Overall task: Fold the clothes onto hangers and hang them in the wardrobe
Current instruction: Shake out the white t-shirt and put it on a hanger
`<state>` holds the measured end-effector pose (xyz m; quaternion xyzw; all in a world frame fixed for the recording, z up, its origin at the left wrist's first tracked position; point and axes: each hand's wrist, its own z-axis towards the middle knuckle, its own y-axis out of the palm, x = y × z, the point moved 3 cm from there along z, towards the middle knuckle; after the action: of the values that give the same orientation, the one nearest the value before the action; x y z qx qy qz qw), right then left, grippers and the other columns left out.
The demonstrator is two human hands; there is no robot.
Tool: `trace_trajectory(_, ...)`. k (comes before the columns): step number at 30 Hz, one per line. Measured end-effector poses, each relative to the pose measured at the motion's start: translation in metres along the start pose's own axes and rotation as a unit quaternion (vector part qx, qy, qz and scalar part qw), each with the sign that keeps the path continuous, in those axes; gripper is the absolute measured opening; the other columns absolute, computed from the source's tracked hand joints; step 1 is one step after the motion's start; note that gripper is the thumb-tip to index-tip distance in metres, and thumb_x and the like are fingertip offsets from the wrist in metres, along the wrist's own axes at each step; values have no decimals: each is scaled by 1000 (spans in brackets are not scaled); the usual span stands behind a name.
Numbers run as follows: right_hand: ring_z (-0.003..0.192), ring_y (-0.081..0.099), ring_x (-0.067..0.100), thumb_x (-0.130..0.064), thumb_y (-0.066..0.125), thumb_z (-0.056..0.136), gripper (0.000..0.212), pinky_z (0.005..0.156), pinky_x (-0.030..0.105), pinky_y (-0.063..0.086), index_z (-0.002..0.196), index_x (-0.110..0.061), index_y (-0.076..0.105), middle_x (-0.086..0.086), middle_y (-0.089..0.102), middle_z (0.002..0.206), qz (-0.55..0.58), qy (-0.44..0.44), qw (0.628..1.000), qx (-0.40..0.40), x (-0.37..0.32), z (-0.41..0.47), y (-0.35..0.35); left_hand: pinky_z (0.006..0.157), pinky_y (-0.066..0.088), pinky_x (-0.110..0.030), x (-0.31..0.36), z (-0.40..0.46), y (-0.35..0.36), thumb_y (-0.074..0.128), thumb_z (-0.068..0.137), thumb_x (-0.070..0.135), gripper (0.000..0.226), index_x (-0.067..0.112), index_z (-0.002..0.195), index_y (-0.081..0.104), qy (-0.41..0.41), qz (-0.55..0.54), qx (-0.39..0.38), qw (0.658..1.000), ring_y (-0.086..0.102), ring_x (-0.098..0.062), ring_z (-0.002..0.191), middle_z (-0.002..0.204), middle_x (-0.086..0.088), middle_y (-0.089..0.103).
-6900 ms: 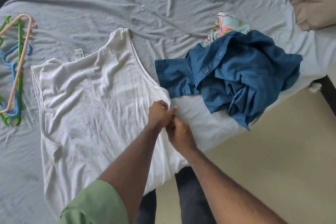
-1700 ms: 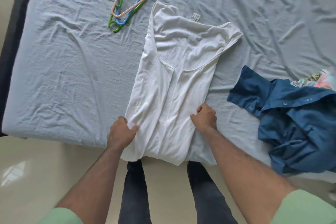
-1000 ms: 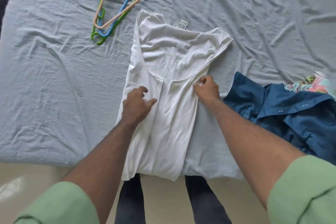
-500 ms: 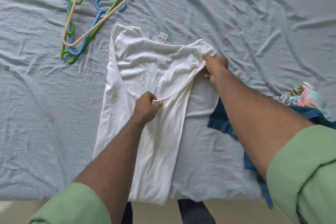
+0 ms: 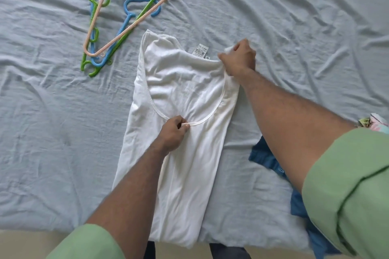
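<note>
— Folding was our step: the white cotton vest (image 5: 185,132) lay lengthwise on the grey bedsheet (image 5: 294,27), left hand (image 5: 171,132) pinching its neckline, right hand (image 5: 239,58) gripping the strap, probably.
— Next, we judged, a hanger from the coloured plastic hangers (image 5: 124,12).

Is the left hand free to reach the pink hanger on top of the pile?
Probably yes, once it lets go: the left hand pinches the white top's neckline, and only bare sheet lies between it and the pink hanger.
</note>
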<state>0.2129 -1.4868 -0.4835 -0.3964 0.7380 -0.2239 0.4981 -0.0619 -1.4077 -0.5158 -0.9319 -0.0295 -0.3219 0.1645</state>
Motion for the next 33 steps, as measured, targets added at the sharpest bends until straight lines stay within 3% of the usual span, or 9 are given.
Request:
trace_trajectory(3, 52, 54, 15, -36, 71, 90, 32, 40, 26, 46, 97, -19, 45, 3, 54, 90, 110, 66, 984, -120, 5, 11, 20, 54, 35, -26, -4, 0, -5, 53, 104, 23, 16, 16, 89, 57, -3, -31, -4, 1000, 43, -12, 65, 74, 5, 47)
trace_trajectory(9, 52, 34, 8, -9, 51, 101, 21, 47, 23, 27, 93, -23, 36, 3, 42, 81, 197, 85, 955, -206, 19, 19, 23, 56, 37, -25, -11, 1, -7, 67, 96, 16, 7, 16, 95, 60, -13, -78, 17, 997, 43, -11, 62, 78, -1, 52)
trace_trajectory(14, 83, 54, 11, 2, 61, 87, 31, 65, 18, 45, 111, -17, 51, 4, 52, 108, 140, -16, 981, -132, 26, -4, 22, 57, 36, -27, -19, -16, -2, 79, 82, 10, 26, 17, 87, 54, -21, -55, 40, 997, 37, -12, 61, 70, 6, 40)
trace_trajectory(17, 79, 54, 4, 6, 62, 82, 38, 72, 5, 44, 115, -13, 59, 1, 47, 119, 112, -92, 989, -30, 44, -55, 19, 59, 42, -30, -29, -40, 3, 80, 80, 11, 24, 14, 87, 57, -32, -45, 61, 997, 46, -14, 64, 73, 2, 51)
trace_trajectory(20, 81, 53, 9, 8, 59, 79, 38, 80, 17, 49, 112, -13, 58, -1, 45, 116, 96, -88, 991, 32, 78, -125, 25, 60, 52, -38, -52, -68, 5, 79, 77, 11, 21, 16, 83, 59, -48, -43, 68, 996, 61, -27, 65, 78, -13, 66)
trace_trajectory(25, 99, 57, 28, -18, 78, 81, 38, 88, 38, 47, 107, -9, 51, 6, 52, 111, 54, -1, 998, 24, 146, -247, 47, 61, 45, -20, -86, -119, -27, 83, 80, 27, 26, 10, 83, 63, -28, 6, 211, 977, 58, -14, 66, 74, -5, 64)
trace_trajectory(28, 97, 54, 26, -31, 78, 84, 44, 82, 35, 43, 108, -11, 47, 7, 54, 109, 13, 42, 999, -7, 176, -310, 52, 82, 49, -37, -128, -154, -63, 77, 85, 34, 34, 11, 105, 61, -73, 95, 303, 945, 60, -25, 94, 100, -8, 58)
trace_trajectory(30, 92, 53, 23, -37, 76, 85, 41, 79, 34, 43, 103, -13, 47, 4, 56, 103, -19, 74, 997, -31, 193, -342, 52, 88, 48, -43, -161, -173, -81, 74, 88, 37, 39, 11, 112, 58, -125, 130, 292, 939, 58, -31, 108, 112, -11, 58)
trace_trajectory(33, 86, 59, 25, -50, 72, 85, 41, 74, 38, 51, 92, -14, 55, 1, 62, 92, -51, 120, 989, -77, 216, -383, 59, 75, 42, -33, -198, -194, -86, 70, 91, 39, 33, 8, 97, 61, -166, 110, 207, 958, 62, -30, 95, 88, -3, 61)
